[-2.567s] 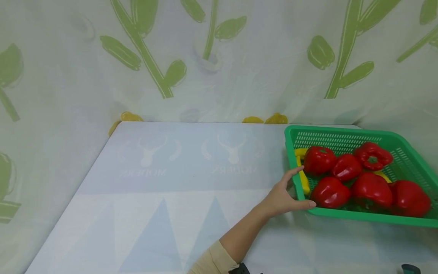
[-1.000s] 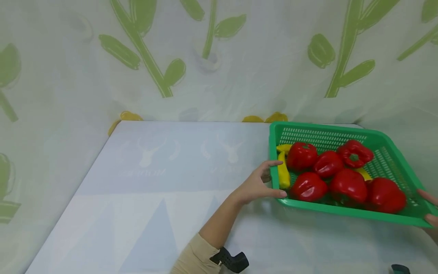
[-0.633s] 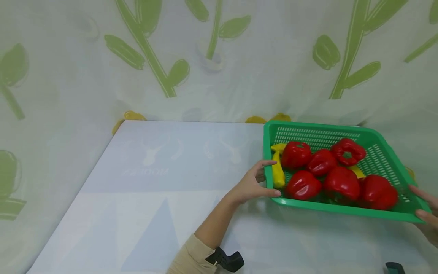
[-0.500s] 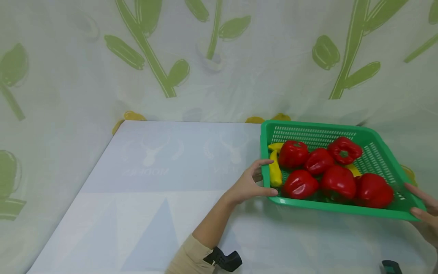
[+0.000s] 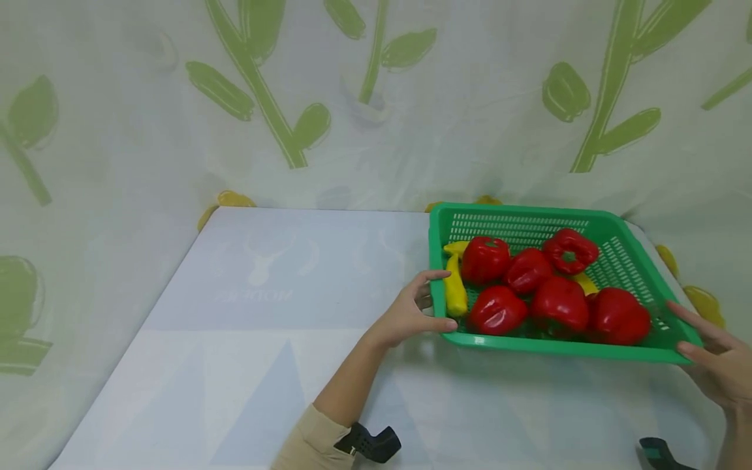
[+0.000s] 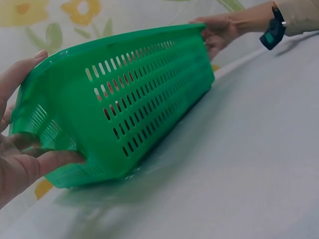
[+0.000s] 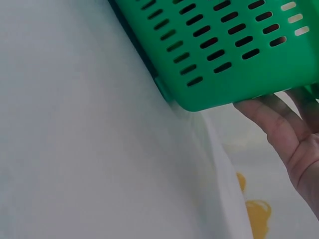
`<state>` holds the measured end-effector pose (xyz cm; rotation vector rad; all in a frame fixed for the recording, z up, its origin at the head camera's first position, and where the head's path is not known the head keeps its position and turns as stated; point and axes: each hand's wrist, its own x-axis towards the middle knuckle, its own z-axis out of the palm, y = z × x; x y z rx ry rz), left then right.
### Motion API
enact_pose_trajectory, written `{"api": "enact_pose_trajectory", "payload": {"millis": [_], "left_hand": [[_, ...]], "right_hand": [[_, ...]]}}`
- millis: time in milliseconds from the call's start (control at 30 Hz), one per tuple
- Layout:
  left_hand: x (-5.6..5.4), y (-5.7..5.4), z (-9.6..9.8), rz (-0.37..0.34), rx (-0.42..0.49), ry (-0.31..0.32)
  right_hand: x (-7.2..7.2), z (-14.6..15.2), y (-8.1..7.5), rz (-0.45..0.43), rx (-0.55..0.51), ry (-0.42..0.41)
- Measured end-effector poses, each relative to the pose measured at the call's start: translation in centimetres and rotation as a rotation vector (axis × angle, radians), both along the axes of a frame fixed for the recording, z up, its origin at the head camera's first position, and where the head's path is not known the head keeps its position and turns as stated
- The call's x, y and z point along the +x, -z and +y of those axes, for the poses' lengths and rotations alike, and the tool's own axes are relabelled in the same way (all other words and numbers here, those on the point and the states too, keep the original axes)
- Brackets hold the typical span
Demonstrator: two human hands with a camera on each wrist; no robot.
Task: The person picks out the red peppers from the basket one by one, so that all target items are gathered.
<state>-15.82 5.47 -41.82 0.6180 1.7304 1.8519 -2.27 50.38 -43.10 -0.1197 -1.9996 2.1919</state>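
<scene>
A green plastic basket (image 5: pixel 564 350) with slotted walls stands at the right of the table. My left hand (image 5: pixel 407 314) grips its left end, thumb and index finger over the rim and the other fingers against the outer wall. At the opposite end my right hand (image 5: pixel 718 369) holds the rim near the front corner. Several red bell peppers (image 5: pixel 495 311) lie inside, along with a long yellow piece (image 5: pixel 455 287) by the left wall and more yellow behind the peppers. In the left wrist view the basket's wall (image 6: pixel 79 114) shows close to the tabletop; I cannot tell whether its base touches.
The white tabletop (image 5: pixel 235 365) with pale blue prints stretches to the left and in front. A patterned cloth wall (image 5: pixel 376 143) rises behind it. A dark wrist strap device (image 5: pixel 660 450) shows at the bottom right, another (image 5: pixel 370 444) on my left wrist.
The basket has moved left across the table with its contents. My left hand has travelled with it, and my right hand, out of view at first, has come in holding the right end.
</scene>
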Motion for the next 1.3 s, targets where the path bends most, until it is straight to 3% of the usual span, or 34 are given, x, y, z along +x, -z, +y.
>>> {"api": "enact_pose_trajectory", "payload": {"millis": [800, 1300], "left_hand": [[-0.1, 0.0, -0.4, 0.015, 0.045, 0.006], [0.0, 0.7, -0.5, -0.008, 0.083, -0.014]], "right_hand": [[0.0, -0.6, -1.5, 0.057, -0.074, -0.128], [0.1, -0.4, -1.4, 0.039, -0.022, -0.170]]}}
